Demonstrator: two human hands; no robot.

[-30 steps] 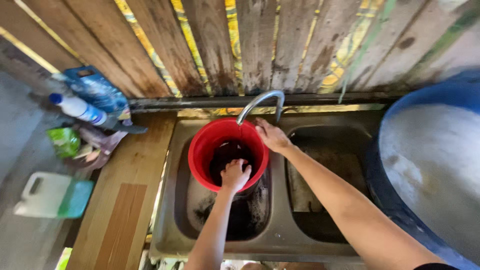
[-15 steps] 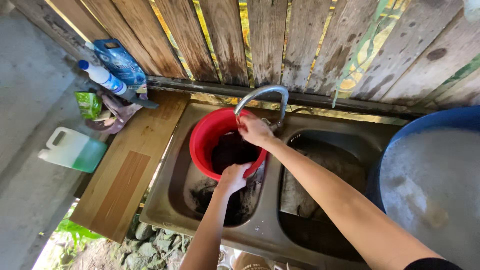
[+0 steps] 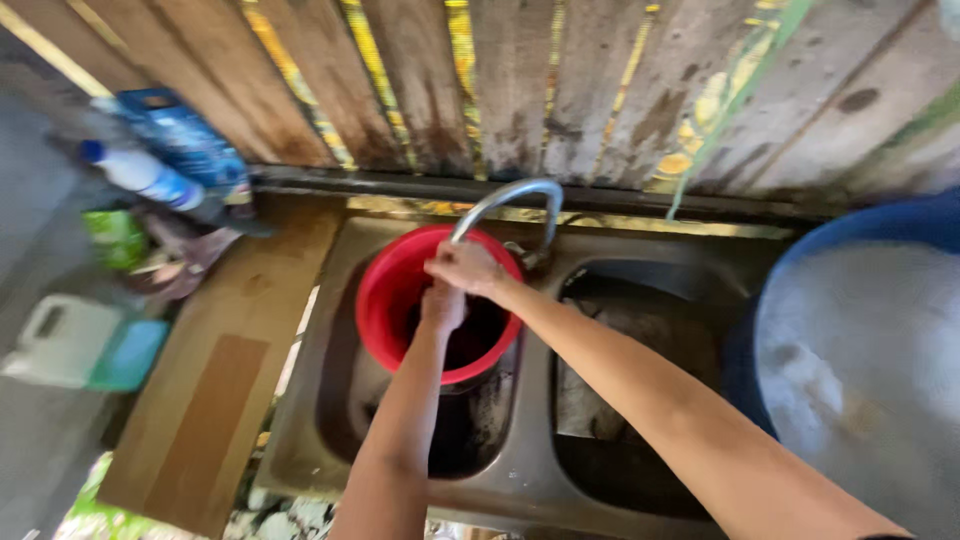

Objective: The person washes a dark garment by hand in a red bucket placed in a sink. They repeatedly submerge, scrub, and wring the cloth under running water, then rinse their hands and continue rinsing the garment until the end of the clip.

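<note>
Near edge: steel double sink (image 3: 520,495) set in a rough wooden counter (image 3: 215,400). Both forearms come in from the bottom of the head view.

Step in hand, as I judge it: working at the red bucket (image 3: 385,300) under the tap. The bucket sits in the left basin, tilted a bit toward the camera, directly below the curved metal faucet (image 3: 505,200).
- left hand (image 3: 442,305): inside the bucket mouth, fingers curled. Can't tell if it grips anything.
- right hand (image 3: 468,268): just above the left, at the spout end of the faucet, fingers folded. Touching the spout or only over it: can't tell. No stream of water visible.

Next move, my read: needs the spout centred over the bucket opening and the bucket kept steady, since it stands off level.

Containers:
- red bucket: interior dark, contents unreadable.
- left basin: dark, grimy under the bucket.
- right basin (image 3: 640,400): stained, looks drained.
- big blue tub (image 3: 780,260), right: cloudy, sudsy water.
- left on the counter: white jug (image 3: 60,340) with a green side, green packet (image 3: 115,235), white bottle with blue cap (image 3: 140,172), blue pouch (image 3: 190,140) against the plank wall (image 3: 600,90).
</note>
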